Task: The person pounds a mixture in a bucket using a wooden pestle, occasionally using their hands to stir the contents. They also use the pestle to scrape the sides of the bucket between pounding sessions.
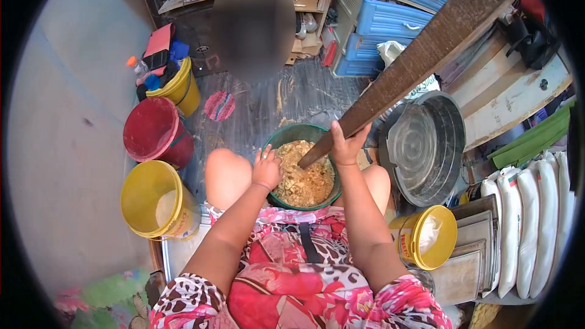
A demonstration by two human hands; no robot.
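A green tub point(281, 136) stands between my knees, holding a crumbly yellow-brown mixture point(304, 186). My right hand point(348, 144) is wrapped round a long brown wooden beam point(414, 61) near its lower end. The beam slants from the upper right down into the tub, its tip in the mixture. My left hand point(267, 169) lies at the tub's left side, over the rim and the mixture, with its fingers spread and a ring on one of them. Nothing shows in its grasp.
Red bucket point(155, 131) and yellow bucket point(152, 198) stand at left. A black basin point(423, 146) and another yellow bucket point(440, 237) are at right, beside stacked trays point(463, 277) and white sacks point(530, 231). Blue drawers point(390, 18) stand behind.
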